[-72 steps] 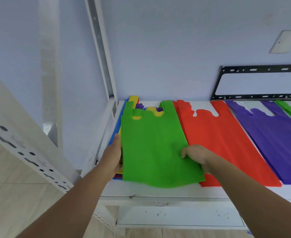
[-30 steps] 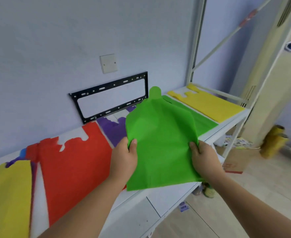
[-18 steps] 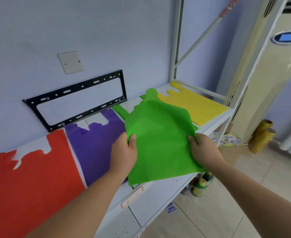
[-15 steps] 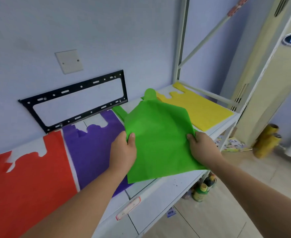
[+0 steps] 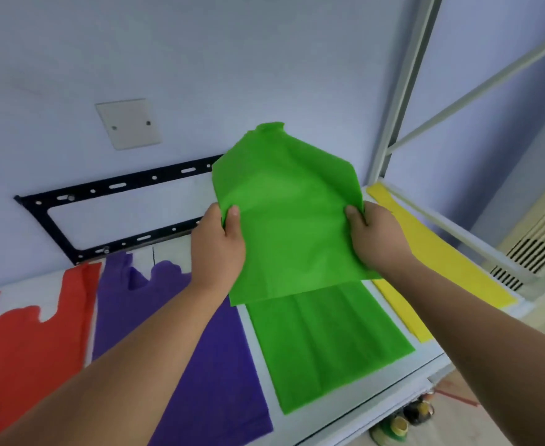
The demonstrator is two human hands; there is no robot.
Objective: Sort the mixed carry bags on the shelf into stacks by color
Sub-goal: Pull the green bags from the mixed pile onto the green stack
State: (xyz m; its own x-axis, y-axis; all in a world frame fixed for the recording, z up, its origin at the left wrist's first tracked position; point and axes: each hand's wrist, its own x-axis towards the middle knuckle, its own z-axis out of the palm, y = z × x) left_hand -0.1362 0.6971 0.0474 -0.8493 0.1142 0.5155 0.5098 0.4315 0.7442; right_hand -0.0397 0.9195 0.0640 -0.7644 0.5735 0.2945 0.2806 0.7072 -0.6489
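Raised since before, green bag (image 5: 292,220) is pinched between left hand (image 5: 218,249) and right hand (image 5: 379,239) grips, seemingly above green stack (image 5: 325,346).

In front of me the pale lilac wall (image 5: 264,59) fills the upper half of the frame, with a blank white cover plate (image 5: 128,123) at upper left and a black metal mounting bracket (image 5: 110,217) fixed just below it. At upper right I see a white upright post (image 5: 403,88) and a slanted brace (image 5: 477,91) of the shelf frame. At the right edge stands a cream cabinet with dark vent slots (image 5: 535,249), and some bottles (image 5: 403,423) sit on the floor at lower right.
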